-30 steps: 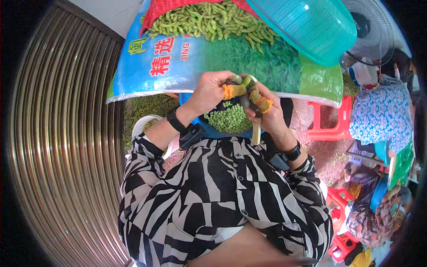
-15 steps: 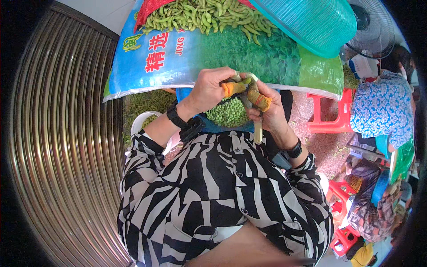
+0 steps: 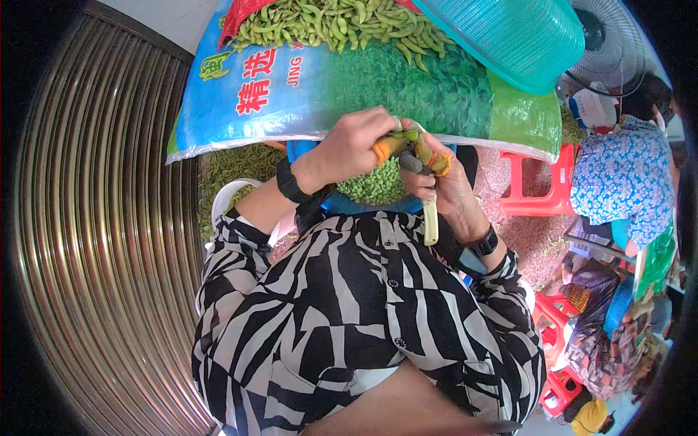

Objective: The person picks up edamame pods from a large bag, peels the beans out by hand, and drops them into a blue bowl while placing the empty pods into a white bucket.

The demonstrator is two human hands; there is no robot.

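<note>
Above a blue basin (image 3: 347,205) of shelled green beans (image 3: 372,186), my two hands meet at chest height. My left hand (image 3: 355,144) is closed on a green bean pod (image 3: 410,135), with an orange cover on a finger. Fingers of my right hand (image 3: 449,185) curl around a small tool with a pale handle (image 3: 431,224), which points down toward my shirt; its working end is hidden. Worn, dark-stained orange covers wrap some right fingers, and they press against the pod's other end.
A printed plastic sack (image 3: 407,94) lies ahead, bearing a heap of pods (image 3: 334,27) and a teal basket (image 3: 502,43). A ribbed metal shutter (image 3: 116,232) stands left, near a white bucket (image 3: 224,200). To the right are red stools (image 3: 538,207), a fan (image 3: 611,43) and other people.
Both hands have shifted slightly to the right. The left hand has turned over the pod, and more of the pale handle now shows below my right hand.
</note>
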